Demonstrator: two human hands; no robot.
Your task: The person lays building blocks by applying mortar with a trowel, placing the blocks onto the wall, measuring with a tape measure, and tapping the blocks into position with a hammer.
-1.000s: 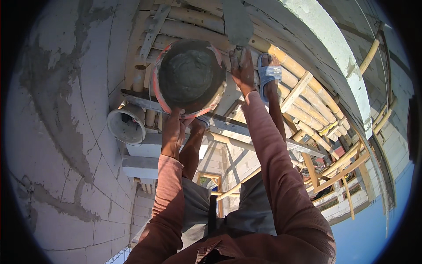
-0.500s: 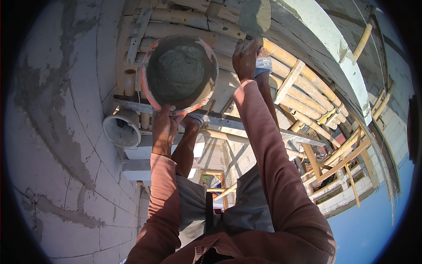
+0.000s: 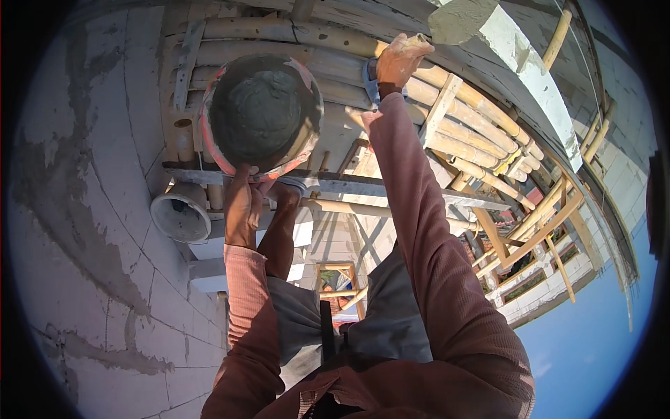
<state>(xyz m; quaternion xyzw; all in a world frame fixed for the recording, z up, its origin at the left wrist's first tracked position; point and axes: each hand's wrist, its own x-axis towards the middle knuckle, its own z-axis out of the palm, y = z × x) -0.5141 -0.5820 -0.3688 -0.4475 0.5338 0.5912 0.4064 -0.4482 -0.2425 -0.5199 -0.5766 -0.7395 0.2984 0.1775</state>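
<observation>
A person stands above a round bucket with a reddish rim, which rests over a layer of bamboo poles. The left hand is curled at the near edge of the bucket, its fingers gripping the rim. The right hand is raised to the right of the bucket and beyond it, and it is closed around the handle of a trowel. The trowel is farther right from the bucket than this hand, its blade in front of a pale ledge; whether they touch, one cannot tell.

As for progress, the bucket holds a good amount of wet mortar, so it seems that much of it is left to use. Grey mortar also covers the blade, apparently not yet put off. On the block wall, left of the bucket, some joints and patches carry mortar, while other faces are bare. How much is finished overall cannot be judged. A smaller pail lies tipped, just nearer and left of the bucket.
</observation>
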